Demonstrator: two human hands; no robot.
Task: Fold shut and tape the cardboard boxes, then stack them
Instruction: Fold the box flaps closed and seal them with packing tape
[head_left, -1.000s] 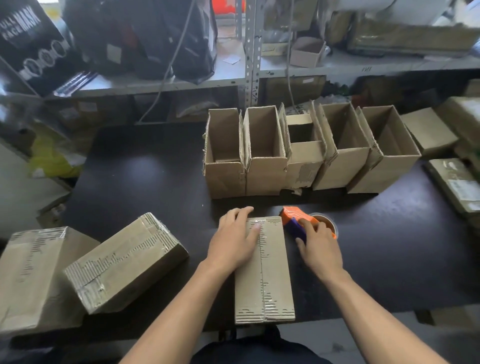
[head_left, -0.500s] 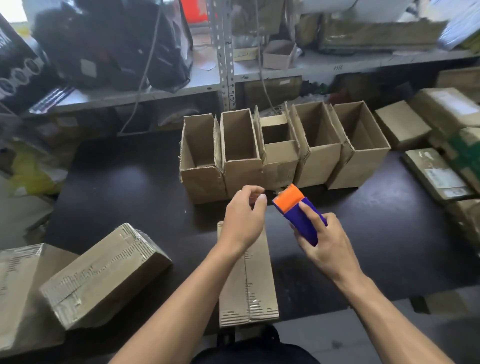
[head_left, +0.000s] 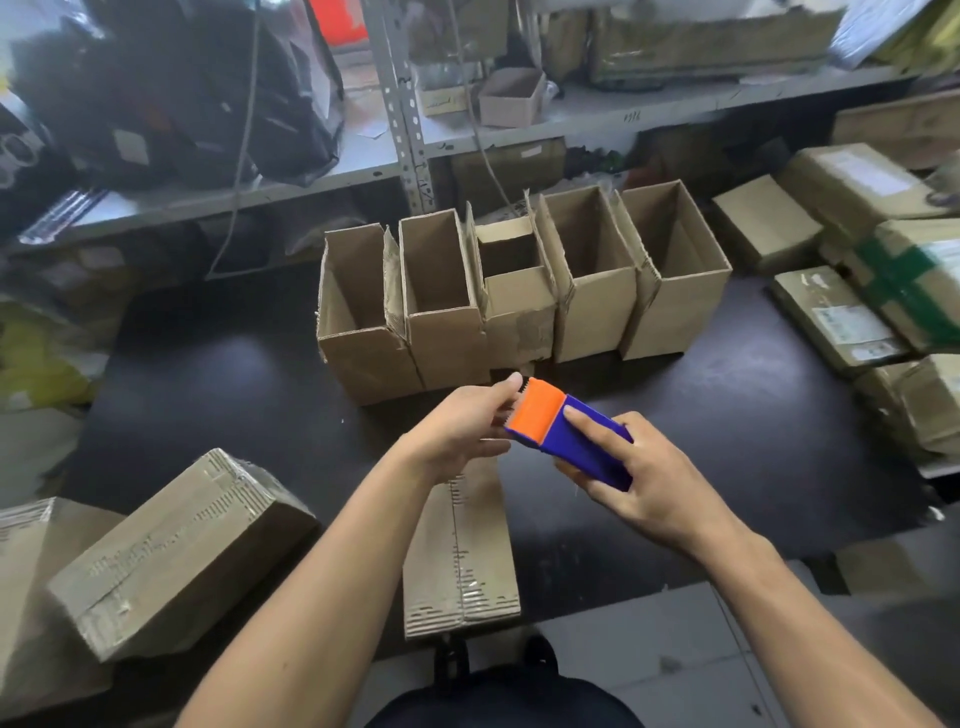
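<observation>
Dark table (head_left: 218, 384), right hand (head_left: 644, 478) gripping tape dispenser (head_left: 566, 434), left hand (head_left: 462, 428) pinching its orange end

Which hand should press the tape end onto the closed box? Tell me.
Left. The left hand already pinches at the toothed orange end of the tape dispenser above the closed box; the right hand grips the dispenser's blue body.
</observation>
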